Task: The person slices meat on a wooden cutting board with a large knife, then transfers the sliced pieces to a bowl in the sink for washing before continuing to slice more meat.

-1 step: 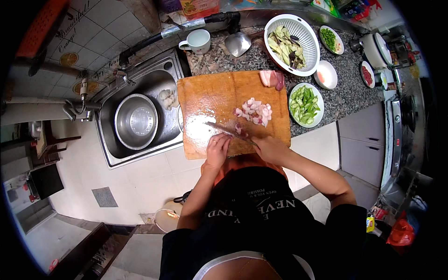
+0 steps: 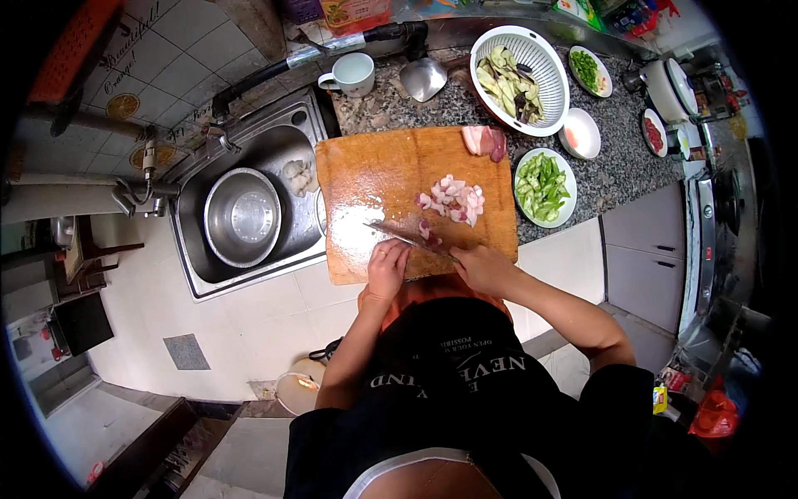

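Observation:
A wooden cutting board (image 2: 366,166) lies in front of me. My right hand (image 2: 482,270) is closed round the handle of a knife (image 2: 399,234), whose blade points left and away across the near part of the board. Just on the near side of the blade, my left hand (image 2: 387,268) has its fingers curled down on a piece of meat, mostly hidden under them. A few cut bits of meat (image 2: 426,229) sit against the far side of the blade. Beyond them is a pile of diced pink-and-white meat (image 2: 453,200). An uncut chunk of meat (image 2: 484,142) rests at the board's far right corner.
Left of the board is a sink (image 2: 184,249) holding a metal basin (image 2: 278,208). To the right stand a plate of sliced green peppers (image 2: 544,187), a small white bowl (image 2: 582,133) and a white colander (image 2: 557,79) of cut eggplant. A mug (image 2: 356,73) and a ladle (image 2: 424,79) are behind.
The knife blade has tilted slightly and its tip has shifted a little. Both hands stay almost in the same place.

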`<state>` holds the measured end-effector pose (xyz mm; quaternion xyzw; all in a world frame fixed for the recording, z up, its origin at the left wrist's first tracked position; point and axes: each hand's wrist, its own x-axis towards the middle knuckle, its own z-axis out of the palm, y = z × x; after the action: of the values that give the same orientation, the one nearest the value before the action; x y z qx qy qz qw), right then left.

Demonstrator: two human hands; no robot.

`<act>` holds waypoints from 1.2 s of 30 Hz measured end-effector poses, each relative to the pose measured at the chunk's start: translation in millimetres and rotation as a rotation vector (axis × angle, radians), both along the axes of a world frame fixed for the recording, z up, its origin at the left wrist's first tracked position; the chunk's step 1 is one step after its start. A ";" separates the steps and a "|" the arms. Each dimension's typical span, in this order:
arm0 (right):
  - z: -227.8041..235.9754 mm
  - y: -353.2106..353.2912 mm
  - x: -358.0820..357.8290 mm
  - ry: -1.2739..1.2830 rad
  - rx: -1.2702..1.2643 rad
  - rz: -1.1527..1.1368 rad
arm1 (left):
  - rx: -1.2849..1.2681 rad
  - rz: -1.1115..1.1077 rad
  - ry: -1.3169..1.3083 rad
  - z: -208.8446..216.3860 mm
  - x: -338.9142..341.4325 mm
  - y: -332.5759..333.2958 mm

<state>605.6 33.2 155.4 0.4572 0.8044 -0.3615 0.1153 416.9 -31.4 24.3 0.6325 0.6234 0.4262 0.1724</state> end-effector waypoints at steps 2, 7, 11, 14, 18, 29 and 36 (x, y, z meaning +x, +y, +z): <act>-0.9 -4.0 9.6 -0.035 -0.017 0.023 | 0.011 -0.006 -0.002 -0.8 1.4 0.9; -5.9 -2.4 5.6 -0.046 -0.105 0.011 | 0.034 0.005 0.020 -1.8 1.7 2.0; -39.3 5.6 -24.8 0.139 0.016 -0.046 | 0.013 -0.011 0.016 -0.4 2.4 4.4; -44.9 18.5 -55.1 0.177 0.066 -0.031 | -0.005 -0.025 0.043 2.8 2.6 5.0; -24.5 19.4 -37.9 0.190 0.200 -0.089 | -0.009 -0.074 0.001 9.3 -0.2 4.0; 9.9 -24.2 5.2 0.288 0.395 -0.077 | -0.487 -0.033 -1.323 36.8 -9.9 39.6; 4.6 -14.8 -5.9 0.688 0.224 -0.424 | -0.862 -0.545 -2.051 73.0 -22.4 72.6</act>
<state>599.7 18.4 160.0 0.4748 0.7186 -0.4191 -0.2875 394.5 41.1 97.3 -0.0105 0.1257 0.4405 0.8889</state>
